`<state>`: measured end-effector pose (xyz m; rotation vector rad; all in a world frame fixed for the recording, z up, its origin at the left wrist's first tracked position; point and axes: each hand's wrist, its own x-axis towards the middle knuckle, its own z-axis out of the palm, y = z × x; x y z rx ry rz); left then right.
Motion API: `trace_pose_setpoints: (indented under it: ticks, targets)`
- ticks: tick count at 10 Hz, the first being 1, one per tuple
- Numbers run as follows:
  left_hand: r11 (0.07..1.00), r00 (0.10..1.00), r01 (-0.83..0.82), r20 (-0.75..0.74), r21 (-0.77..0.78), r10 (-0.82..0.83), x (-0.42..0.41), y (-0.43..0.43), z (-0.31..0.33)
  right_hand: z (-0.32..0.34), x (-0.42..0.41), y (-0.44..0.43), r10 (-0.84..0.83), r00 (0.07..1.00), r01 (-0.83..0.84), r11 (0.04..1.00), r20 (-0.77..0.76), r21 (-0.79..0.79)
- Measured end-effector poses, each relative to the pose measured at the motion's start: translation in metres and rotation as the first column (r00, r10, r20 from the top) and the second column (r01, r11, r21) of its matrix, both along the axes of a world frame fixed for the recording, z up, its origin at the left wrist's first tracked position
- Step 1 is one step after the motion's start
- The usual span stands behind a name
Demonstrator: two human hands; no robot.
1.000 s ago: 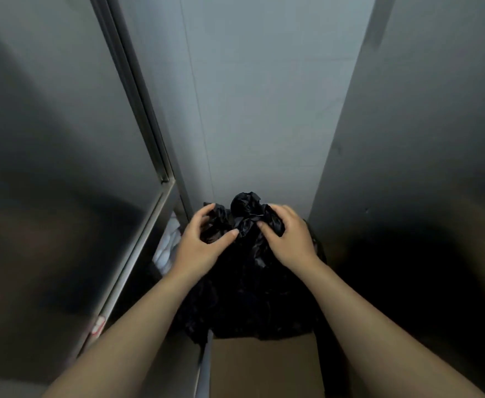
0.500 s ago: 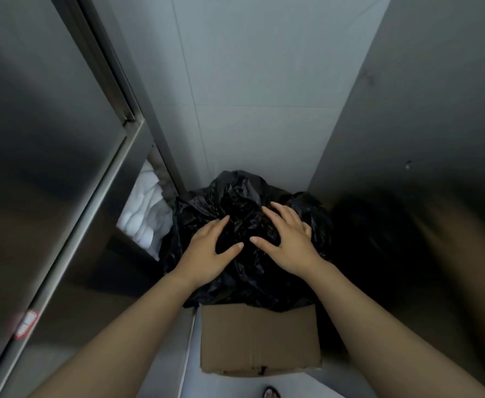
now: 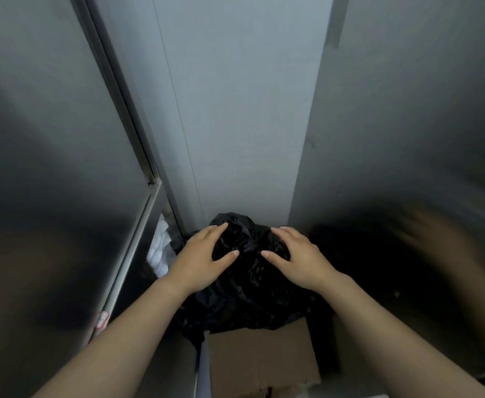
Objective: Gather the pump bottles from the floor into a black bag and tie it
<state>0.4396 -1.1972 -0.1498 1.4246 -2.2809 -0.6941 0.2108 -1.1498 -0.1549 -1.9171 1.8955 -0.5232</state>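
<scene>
Findings: The crumpled black plastic bag [image 3: 250, 285] sits in a narrow gap between a grey metal panel on the left [image 3: 49, 168] and a second grey metal panel on the right [image 3: 408, 139], against the pale far wall [image 3: 235, 110]. Its near side overlaps the far edge of a brown cardboard box [image 3: 261, 360]; whether it rests in the box or behind it cannot be determined.

Hands: The left hand [image 3: 201, 258] and right hand [image 3: 297, 258] both lie palm-down on the top of the bag, fingers straight and spread wide, thumbs pointing inward. Neither one grasps the plastic.

Progress: No pump bottles are visible anywhere, and the bag appears bulky, so the gathering stage is judged complete. The plastic between the thumbs is bunched, but no knot can be made out, so the tie cannot be confirmed. If a knot is present, nothing is left but to let go.

Other: A white soft bundle [image 3: 159, 254] lies left of the bag, behind the left panel's edge.
</scene>
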Motion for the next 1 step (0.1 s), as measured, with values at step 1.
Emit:
trace_pose_setpoints:
  ticks: [1]
  targets:
    - [0.988, 0.998, 0.046, 0.039, -0.15, -0.04, 0.0002, 0.0157, 0.03, 0.0293, 0.0038, 0.0236, -0.012, 0.997, 0.008, 0.998, -0.081, -0.058]
